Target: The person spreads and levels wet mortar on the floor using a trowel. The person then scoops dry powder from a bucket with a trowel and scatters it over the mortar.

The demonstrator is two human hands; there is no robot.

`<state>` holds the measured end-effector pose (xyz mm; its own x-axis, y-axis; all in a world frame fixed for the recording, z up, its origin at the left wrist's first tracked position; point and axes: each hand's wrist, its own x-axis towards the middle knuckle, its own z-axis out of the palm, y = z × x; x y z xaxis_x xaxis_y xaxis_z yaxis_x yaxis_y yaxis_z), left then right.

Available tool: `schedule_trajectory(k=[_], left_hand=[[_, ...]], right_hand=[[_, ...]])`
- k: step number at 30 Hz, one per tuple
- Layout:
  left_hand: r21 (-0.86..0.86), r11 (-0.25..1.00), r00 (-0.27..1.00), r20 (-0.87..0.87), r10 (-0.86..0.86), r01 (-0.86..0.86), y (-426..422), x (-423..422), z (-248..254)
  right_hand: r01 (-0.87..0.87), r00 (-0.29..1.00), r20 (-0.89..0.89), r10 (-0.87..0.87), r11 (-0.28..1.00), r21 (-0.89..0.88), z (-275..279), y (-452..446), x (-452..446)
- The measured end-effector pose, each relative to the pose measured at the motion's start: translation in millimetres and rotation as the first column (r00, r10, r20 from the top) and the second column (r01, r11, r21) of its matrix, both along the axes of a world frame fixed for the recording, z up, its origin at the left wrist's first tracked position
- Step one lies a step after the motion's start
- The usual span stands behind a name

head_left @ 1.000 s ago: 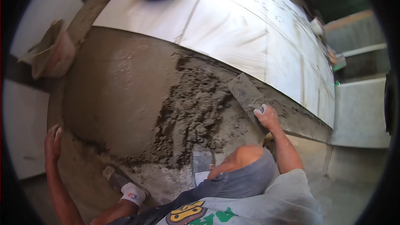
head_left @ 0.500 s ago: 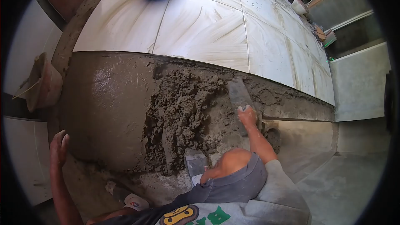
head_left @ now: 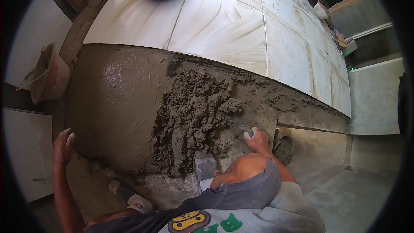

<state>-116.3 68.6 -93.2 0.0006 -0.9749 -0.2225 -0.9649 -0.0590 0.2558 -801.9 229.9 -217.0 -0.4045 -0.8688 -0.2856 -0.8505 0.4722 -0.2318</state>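
Observation:
My right hand (head_left: pixel 258 141) is closed round the handle of a plastering trowel (head_left: pixel 251 133). Its blade is hard to tell from the grey mortar around it. Just left of it rises a heap of rough, crumbly mortar (head_left: pixel 194 103). My left hand (head_left: pixel 64 147) is held off at the far left with nothing in it, fingers loosely extended, near the edge of the smooth wet mortar bed (head_left: pixel 120 108). My shoes, one of them grey (head_left: pixel 205 166), are at the near edge of the mortar.
Large white floor tiles (head_left: pixel 220 30), smeared with brown, border the mortar on the far side. A bucket (head_left: pixel 54 77) stands at the left, near white panels (head_left: pixel 28 151). A rounded, mortar-coated container (head_left: pixel 283 150) sits right of my right hand, beside a lower concrete floor (head_left: pixel 310 151).
My right hand has drawn the trowel back toward my body, away from the tiles. Some mortar now lies farther right at the heap's edge. My left hand stays empty at the left.

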Motion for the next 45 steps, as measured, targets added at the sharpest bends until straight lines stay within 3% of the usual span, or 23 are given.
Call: schedule_trajectory(k=[5,8,13,16,18,19,21,22,24,25,26,28,30,32,36,38,39,41,45], left_hand=[[0.026,1.0,1.0,-0.002,0.002,-0.002,-1.9,-0.2,-5.7],[0.011,1.0,1.0,-0.003,0.013,-0.013,-5.0,3.2,-2.6],[-0.025,0.999,0.999,-0.007,0.037,-0.037,-6.3,8.3,-7.0],[-0.022,1.0,1.0,0.015,0.011,-0.01,-2.5,6.3,-2.5],[-0.024,0.999,1.0,0.0,0.028,-0.028,-4.2,5.9,1.1],[-0.026,0.999,0.999,0.01,0.039,-0.039,-4.4,7.1,2.8],[-0.042,0.997,0.998,-0.017,0.064,-0.064,-4.4,8.4,5.5],[-0.046,0.996,0.997,-0.013,0.074,-0.074,-3.7,8.9,7.0],[-0.032,0.995,0.995,-0.036,0.096,-0.097,-0.9,10.4,9.7],[-0.032,0.993,0.994,-0.034,0.109,-0.11,0.4,12.0,11.2],[-0.032,0.993,0.993,-0.047,0.112,-0.114,1.6,14.1,12.7],[-0.027,0.99,0.989,-0.057,0.134,-0.136,3.4,19.4,13.9],[-0.046,0.989,0.989,-0.061,0.134,-0.137,4.8,26.7,12.7],[-0.073,0.991,0.993,-0.018,0.114,-0.115,11.1,32.4,12.5],[0.011,0.98,0.979,-0.031,0.2,-0.2,21.9,32.6,26.0],[0.026,0.966,0.966,-0.03,0.258,-0.257,28.7,40.9,26.9],[0.041,0.962,0.961,-0.045,0.273,-0.271,33.9,45.5,25.0],[0.025,0.949,0.949,-0.03,0.314,-0.313,47.7,56.8,18.2],[0.02,0.915,0.915,-0.016,0.403,-0.402,73.8,76.4,5.2]], right_hand=[[-0.006,0.991,-0.133,0.012,0.999,0.043,39.8,-13.0,-13.4],[0.008,0.987,-0.159,0.012,0.992,0.127,36.7,-23.0,-24.8],[0.013,0.995,-0.1,-0.006,0.997,0.072,21.2,-14.0,-18.9],[-0.052,0.998,0.045,0.052,0.999,-0.004,-0.5,-4.4,-34.0],[0.096,0.966,0.235,-0.106,0.994,0.052,-1.2,-3.4,-33.9],[0.085,0.965,0.245,-0.095,0.995,0.052,3.0,-6.1,-29.6],[0.275,0.845,0.442,-0.302,0.953,0.126,38.3,-18.6,-10.3],[0.265,0.846,0.446,-0.292,0.956,0.124,39.7,-23.8,-9.6],[0.191,0.899,0.383,-0.213,0.977,0.095,41.7,-33.5,-15.8],[0.055,0.962,0.264,-0.065,0.997,0.047,40.7,-39.2,-20.7],[0.04,0.963,0.265,-0.052,0.998,0.05,44.1,-47.7,-17.3],[-0.188,0.967,0.178,0.182,0.982,0.019,63.0,-70.8,-4.2],[-0.233,0.95,0.229,0.214,0.971,0.06,82.6,-93.5,20.8],[-0.449,0.86,0.278,0.428,0.894,0.014,84.8,-118.8,47.9],[-0.663,0.701,0.436,0.565,0.741,0.105,91.7,-172.1,133.0],[-0.84,0.519,0.442,0.731,0.531,0.108,87.3,-193.9,174.3],[-0.853,0.501,0.44,0.745,0.511,0.106,87.1,-202.6,195.6],[-0.949,0.312,0.449,0.837,0.298,0.103,85.0,-215.9,245.6],[-0.985,0.169,0.392,0.904,0.169,0.035,83.9,-221.3,331.9]])
